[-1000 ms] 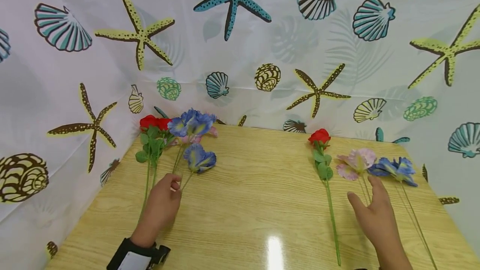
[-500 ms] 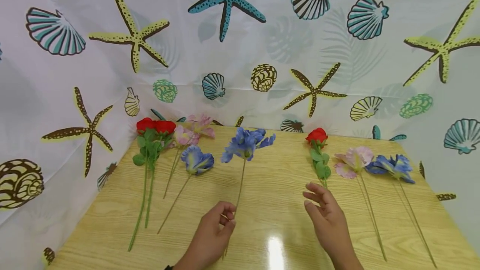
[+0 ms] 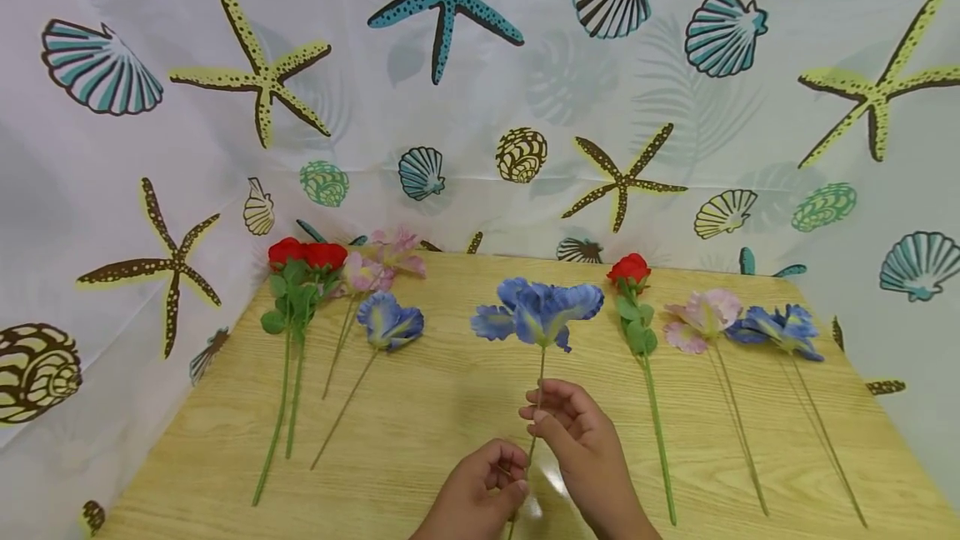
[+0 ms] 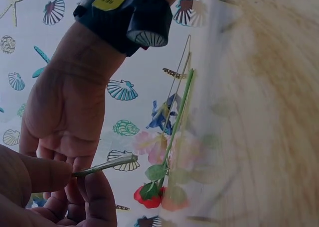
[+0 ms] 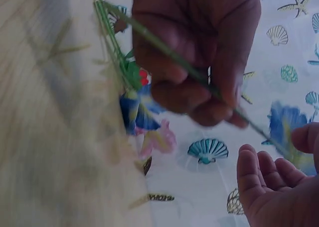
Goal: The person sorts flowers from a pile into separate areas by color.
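I hold a blue artificial flower (image 3: 542,312) upright over the middle of the wooden table (image 3: 420,407). Low on its thin stem, my left hand (image 3: 504,483) pinches it between thumb and fingers. The left wrist view shows the stem's end (image 4: 112,164) sticking out past that thumb. My right hand (image 3: 542,418) sits just above, its fingers curled round the same stem. In the right wrist view the stem (image 5: 169,53) runs from the left hand (image 5: 199,48) down between the right hand's thumb and fingers (image 5: 259,182).
Lying at the table's left are two red roses (image 3: 307,255), pink blooms (image 3: 378,265) and a blue flower (image 3: 388,322). At the right lie a red rose (image 3: 628,269), a pink flower (image 3: 705,315) and another blue flower (image 3: 780,327). A seashell-print curtain (image 3: 480,107) hangs behind.
My left hand picked a blue flower from the left group and carried it to the centre. My right hand left the right-hand flowers and came in to take the stem.
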`<move>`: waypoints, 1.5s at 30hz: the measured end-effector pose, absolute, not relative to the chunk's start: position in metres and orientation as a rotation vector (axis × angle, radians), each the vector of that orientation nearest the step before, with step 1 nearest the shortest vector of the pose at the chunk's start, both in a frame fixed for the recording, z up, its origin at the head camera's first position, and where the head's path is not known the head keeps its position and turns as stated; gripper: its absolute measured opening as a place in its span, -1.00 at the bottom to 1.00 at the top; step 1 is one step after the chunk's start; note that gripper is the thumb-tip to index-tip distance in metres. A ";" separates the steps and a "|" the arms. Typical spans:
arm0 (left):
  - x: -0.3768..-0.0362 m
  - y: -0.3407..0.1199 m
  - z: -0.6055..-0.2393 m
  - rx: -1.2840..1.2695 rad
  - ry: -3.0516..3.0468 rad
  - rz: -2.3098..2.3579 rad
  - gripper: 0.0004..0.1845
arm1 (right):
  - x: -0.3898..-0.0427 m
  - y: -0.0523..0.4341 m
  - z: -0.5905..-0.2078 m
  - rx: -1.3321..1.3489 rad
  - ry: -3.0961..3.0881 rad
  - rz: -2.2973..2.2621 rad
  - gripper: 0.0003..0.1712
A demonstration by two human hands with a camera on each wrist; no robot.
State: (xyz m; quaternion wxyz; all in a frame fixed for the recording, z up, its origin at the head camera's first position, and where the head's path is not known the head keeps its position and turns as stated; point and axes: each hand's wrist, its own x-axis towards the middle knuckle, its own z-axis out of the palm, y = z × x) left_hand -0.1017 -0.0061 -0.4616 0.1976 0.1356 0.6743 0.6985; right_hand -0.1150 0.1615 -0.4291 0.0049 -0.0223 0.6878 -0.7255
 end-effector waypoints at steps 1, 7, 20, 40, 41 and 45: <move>-0.101 -0.005 -0.462 0.368 1.874 1.960 -0.81 | -0.116 0.159 -0.427 -0.076 2.156 -2.273 -0.63; -0.103 -0.003 -0.464 0.267 1.806 2.017 -0.83 | -0.120 0.153 -0.418 -0.022 2.273 -2.202 -0.69; -0.110 -0.015 -0.465 0.266 1.944 1.939 -0.65 | -0.126 0.162 -0.419 0.062 2.421 -2.083 -0.67; -0.142 -0.133 -0.467 0.052 2.765 1.427 -0.63 | -0.154 0.351 -0.412 0.466 2.654 -1.954 -0.64; -0.142 -0.140 -0.467 0.034 2.770 1.408 -0.62 | -0.155 0.366 -0.412 0.489 2.687 -1.913 -0.64; -0.144 -0.168 -0.468 0.015 2.877 1.272 -0.58 | -0.162 0.415 -0.411 0.627 2.945 -1.561 -0.49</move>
